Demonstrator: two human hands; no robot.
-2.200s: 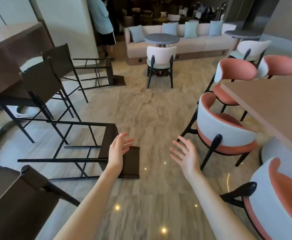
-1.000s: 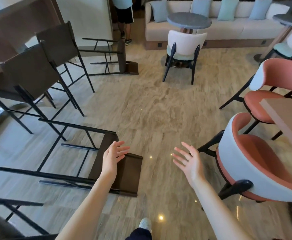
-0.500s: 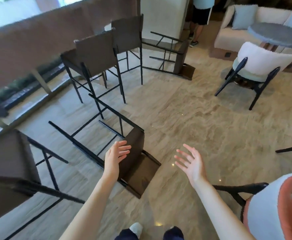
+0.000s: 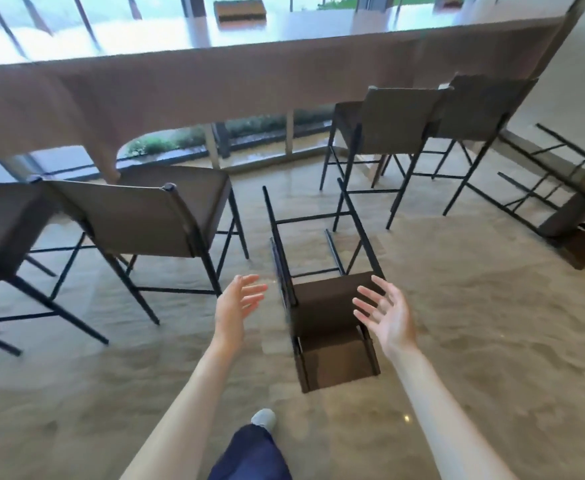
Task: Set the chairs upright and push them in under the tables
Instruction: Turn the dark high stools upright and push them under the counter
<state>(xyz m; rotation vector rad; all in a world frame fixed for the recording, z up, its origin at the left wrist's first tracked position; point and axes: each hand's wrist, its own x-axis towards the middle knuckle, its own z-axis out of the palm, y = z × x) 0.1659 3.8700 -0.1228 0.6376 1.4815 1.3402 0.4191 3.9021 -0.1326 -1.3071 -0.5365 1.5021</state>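
Brown fabric covers the seat and back of the fallen chair (image 4: pixel 325 306), which lies on the marble floor (image 4: pixel 474 341) directly in front of the person, with its back flat on the floor and its thin black legs pointing away toward the long table (image 4: pixel 180 84). Both hands are held out with the fingers straight and spread, and they hold nothing. The left hand (image 4: pixel 237 306) is just beside the left side of the chair, not touching it. The right hand (image 4: pixel 386 315) is over the right edge of the seat; whether it touches the seat I cannot tell. Two upright chairs (image 4: pixel 138 216) stand at the left under the table edge, and two more upright chairs (image 4: pixel 398 119) stand at the right. A second fallen chair (image 4: pixel 568 206) lies on its back at the far right, well apart from the hands. One grey shoe (image 4: pixel 264 418) is visible on the floor below.
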